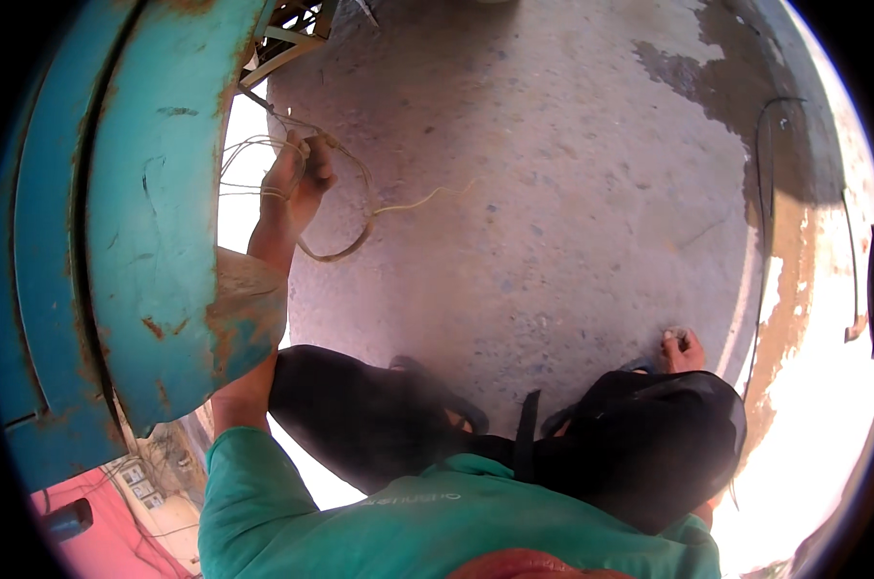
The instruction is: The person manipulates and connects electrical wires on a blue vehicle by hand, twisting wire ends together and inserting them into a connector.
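Observation:
My left hand reaches past the edge of a rusty turquoise metal panel. Its fingers are closed on a bundle of thin wires, and a looped brown cable hangs beside it. From that loop a thin yellow wire trails out to the right over the floor. A bent corner of the panel covers part of my left forearm. Low on the right, beyond my right knee, my right hand has its fingers curled together. Whether anything is in them is too small to make out.
Rough concrete floor stretches ahead, with a dark wet patch at the far right. A black cable lies along the right side. Metal framework stands at the far left. Behind the panel, at lower left, is a pink cloth with wires.

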### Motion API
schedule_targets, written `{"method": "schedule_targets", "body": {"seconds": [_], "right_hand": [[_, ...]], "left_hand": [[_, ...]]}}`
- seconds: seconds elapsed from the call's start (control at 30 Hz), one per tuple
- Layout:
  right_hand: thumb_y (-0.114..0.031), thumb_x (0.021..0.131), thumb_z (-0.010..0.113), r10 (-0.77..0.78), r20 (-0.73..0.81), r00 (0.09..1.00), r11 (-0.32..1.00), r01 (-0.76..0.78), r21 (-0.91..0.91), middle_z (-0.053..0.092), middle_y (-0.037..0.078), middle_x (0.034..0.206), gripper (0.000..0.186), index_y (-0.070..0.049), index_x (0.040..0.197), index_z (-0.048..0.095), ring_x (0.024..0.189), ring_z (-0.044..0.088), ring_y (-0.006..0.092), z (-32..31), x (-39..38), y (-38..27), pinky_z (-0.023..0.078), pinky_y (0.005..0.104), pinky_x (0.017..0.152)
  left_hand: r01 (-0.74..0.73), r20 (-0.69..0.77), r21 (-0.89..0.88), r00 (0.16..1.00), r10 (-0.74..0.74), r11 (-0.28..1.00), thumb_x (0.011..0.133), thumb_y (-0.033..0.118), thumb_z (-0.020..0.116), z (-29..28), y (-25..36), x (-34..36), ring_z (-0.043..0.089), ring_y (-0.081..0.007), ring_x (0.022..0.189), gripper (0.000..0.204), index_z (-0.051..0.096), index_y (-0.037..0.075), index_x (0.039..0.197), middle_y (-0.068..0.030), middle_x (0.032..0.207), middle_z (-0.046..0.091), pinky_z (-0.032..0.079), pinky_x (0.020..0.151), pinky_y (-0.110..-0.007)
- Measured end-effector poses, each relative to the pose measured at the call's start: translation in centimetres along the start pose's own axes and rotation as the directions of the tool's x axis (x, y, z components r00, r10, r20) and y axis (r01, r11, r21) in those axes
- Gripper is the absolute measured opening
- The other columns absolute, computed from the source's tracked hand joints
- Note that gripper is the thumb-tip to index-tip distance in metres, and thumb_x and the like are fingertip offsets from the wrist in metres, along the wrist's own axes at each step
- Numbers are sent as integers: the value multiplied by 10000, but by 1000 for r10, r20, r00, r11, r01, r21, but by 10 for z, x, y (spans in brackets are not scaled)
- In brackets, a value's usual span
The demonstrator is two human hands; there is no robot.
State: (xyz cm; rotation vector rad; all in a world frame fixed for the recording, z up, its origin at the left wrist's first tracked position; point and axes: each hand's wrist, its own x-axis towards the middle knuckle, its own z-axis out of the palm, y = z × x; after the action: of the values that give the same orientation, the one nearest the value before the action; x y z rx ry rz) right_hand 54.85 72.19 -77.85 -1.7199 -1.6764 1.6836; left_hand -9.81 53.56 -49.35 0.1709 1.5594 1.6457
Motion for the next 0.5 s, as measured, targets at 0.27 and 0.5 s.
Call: {"method": "schedule_targets", "body": {"seconds": [0.27,0.5], "right_hand": [[-187,884,666,-23,1,1000,999,23,49,612,0,730,167,-26,924,657,674,539,100,7,6,6,439,276,612],[-196,868,682,19,-17,1000,997,-18,78,616,15,747,190,-23,943,665,699,535,101,2,0,1,440,286,631]], "left_hand": [[16,15,-60,1000,-15,998,1039,389,463,13,2,-2,550,-212,656,373,632,69,948,-59,769,631,429,676,-370],[51,-60,-70,997,-55,996,1050,389,442,22,5,-3,519,-188,646,370,614,74,961,-43,751,592,428,689,-353]]}}
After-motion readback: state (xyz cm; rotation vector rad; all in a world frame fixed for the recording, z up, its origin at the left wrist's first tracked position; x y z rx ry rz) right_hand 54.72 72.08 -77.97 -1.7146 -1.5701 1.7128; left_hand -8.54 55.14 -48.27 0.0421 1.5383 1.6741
